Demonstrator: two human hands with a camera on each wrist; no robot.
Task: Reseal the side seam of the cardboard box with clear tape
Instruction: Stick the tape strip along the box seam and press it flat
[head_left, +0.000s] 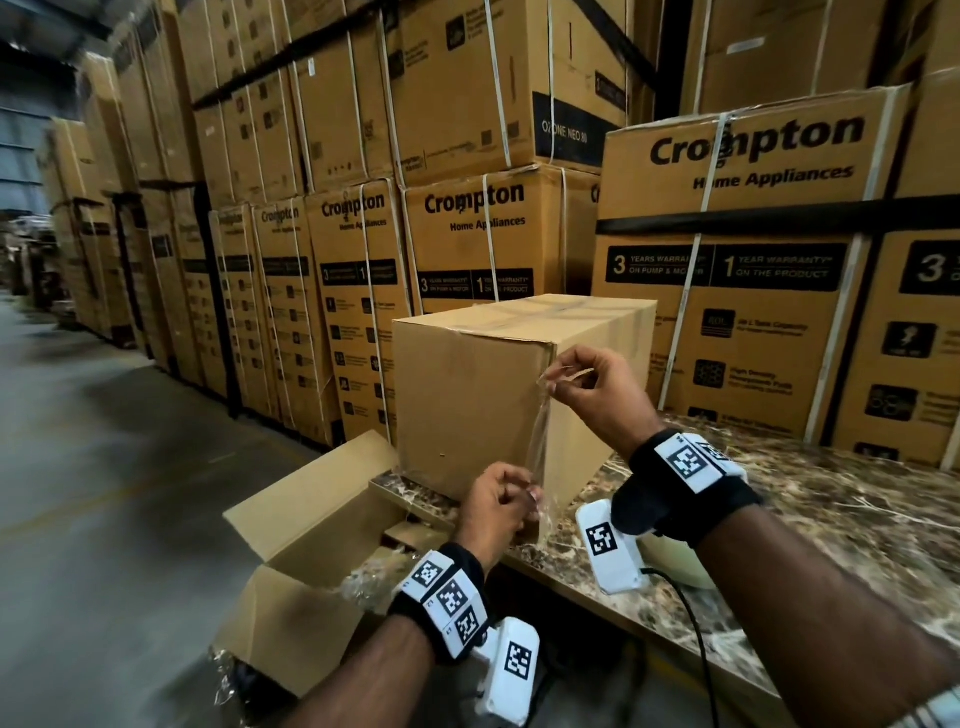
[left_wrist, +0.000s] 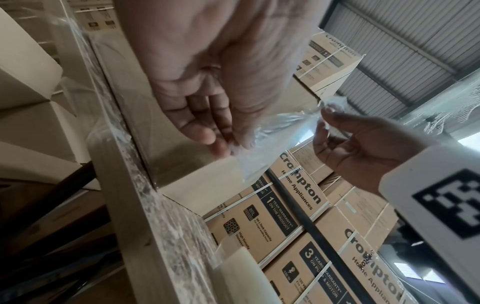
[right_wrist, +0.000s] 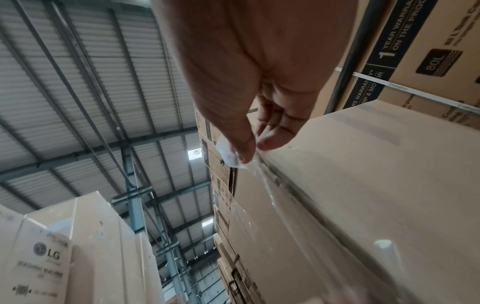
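Observation:
A plain cardboard box (head_left: 467, 395) stands upright on the marble-patterned table (head_left: 831, 509), its near vertical corner facing me. A strip of clear tape (head_left: 540, 441) runs down along that corner seam. My right hand (head_left: 592, 384) pinches the tape's upper end near the box's top corner; in the right wrist view the thumb and fingers (right_wrist: 244, 152) hold the tape (right_wrist: 262, 185) against the box (right_wrist: 376, 185). My left hand (head_left: 501, 501) pinches the tape's lower end at the box's bottom corner; in the left wrist view the clear tape (left_wrist: 272, 131) stretches between both hands.
An open cardboard carton (head_left: 311, 561) with crumpled plastic sits on the floor below the table's left edge. Tall stacks of printed appliance boxes (head_left: 727, 270) rise right behind the table. A pale roll (head_left: 670, 561) lies under my right wrist. Grey concrete floor (head_left: 104, 493) spreads left.

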